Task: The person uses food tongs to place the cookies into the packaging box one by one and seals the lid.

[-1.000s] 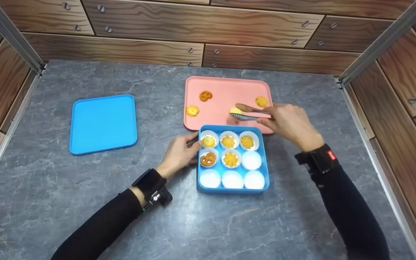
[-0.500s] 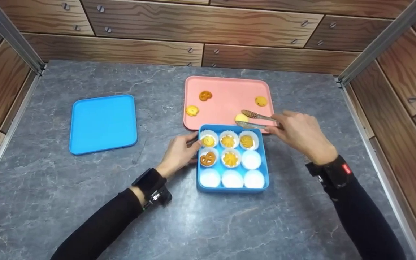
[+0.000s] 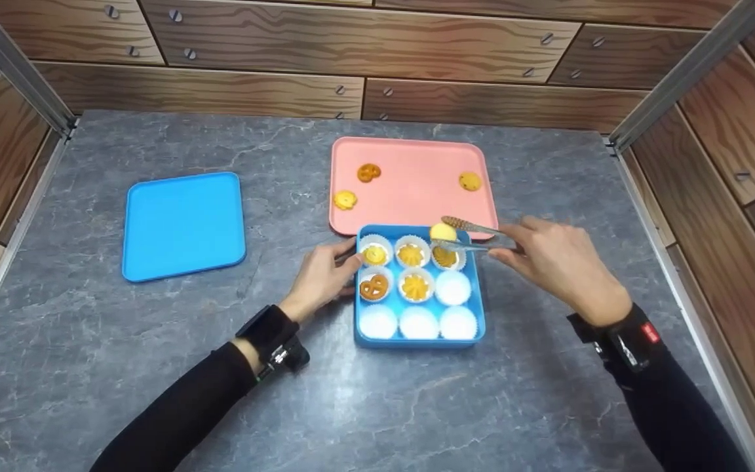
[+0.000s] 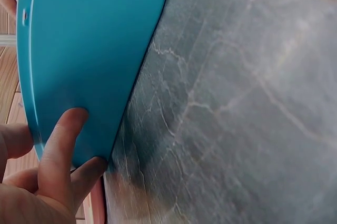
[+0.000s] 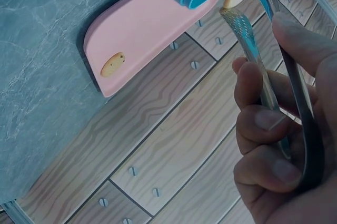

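My right hand (image 3: pixel 564 262) grips metal tongs (image 3: pixel 472 229), with a round pale-yellow cookie (image 3: pixel 443 232) between their perforated tips. The cookie is above the back right of a blue box (image 3: pixel 364 337), partly in front of a swirled cookie (image 3: pixel 444 257) there. My left hand (image 3: pixel 322 278) touches the box's left side near its back corner. In the left wrist view, one fingertip of the left hand (image 4: pixel 55 171) presses the blue side wall (image 4: pixel 95 50). White paper cups line the box. Several hold cookies, one a pretzel (image 3: pixel 373 286); the middle-right cup (image 3: pixel 453 288) and front cups look white inside.
Behind the box lies a pink tray (image 3: pixel 417 187) with a pretzel (image 3: pixel 369 172), a yellow flower-shaped cookie (image 3: pixel 345 200) and a round speckled cookie (image 3: pixel 470 181). A flat blue lid (image 3: pixel 184 226) rests to the left. Wood-patterned walls (image 3: pixel 351 42) border the grey tabletop.
My right hand has drawn the tongs and the pale cookie from over the pink tray toward me, to above the box's back edge. The left hand stays on the box.
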Demonstrator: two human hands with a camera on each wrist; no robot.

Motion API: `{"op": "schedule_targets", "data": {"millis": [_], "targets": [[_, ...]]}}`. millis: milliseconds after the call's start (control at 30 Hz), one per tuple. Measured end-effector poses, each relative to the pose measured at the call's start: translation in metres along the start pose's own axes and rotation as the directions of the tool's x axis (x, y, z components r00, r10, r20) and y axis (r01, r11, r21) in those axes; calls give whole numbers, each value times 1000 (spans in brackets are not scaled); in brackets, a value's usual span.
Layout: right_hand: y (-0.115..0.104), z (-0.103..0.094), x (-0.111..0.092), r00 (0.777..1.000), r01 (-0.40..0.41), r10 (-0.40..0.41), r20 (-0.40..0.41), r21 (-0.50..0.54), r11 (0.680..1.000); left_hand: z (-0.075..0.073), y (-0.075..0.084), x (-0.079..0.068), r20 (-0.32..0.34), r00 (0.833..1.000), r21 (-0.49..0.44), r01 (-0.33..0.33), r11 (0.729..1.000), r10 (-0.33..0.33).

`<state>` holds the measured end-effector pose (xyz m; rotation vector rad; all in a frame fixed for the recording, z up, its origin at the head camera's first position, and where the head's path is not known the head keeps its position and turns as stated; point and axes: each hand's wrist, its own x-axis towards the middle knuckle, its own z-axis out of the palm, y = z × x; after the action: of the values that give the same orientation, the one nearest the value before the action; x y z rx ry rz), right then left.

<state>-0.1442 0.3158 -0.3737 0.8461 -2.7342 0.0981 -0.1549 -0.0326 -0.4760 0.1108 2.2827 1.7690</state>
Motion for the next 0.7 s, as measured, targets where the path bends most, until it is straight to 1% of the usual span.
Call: {"op": "schedule_targets", "data": {"millis": [233,400,567,700], "targets": [[-9,-6,-14,999,33,-33,13,-19,999,0,0,1,6,1000,-29,26,999,-25],[-12,-8,-23,998,52,-51,26,-29,998,0,0,1,9,999,-31,47,998,-46],[-12,-11,-29,997,54,-51,59,-43,998,0,1,1,10,999,-4,50,999,-50],[-14,-13,-32,994,83,-79,75,-55,995,0,1,1,-4,999,38,40,998,-39]]}}
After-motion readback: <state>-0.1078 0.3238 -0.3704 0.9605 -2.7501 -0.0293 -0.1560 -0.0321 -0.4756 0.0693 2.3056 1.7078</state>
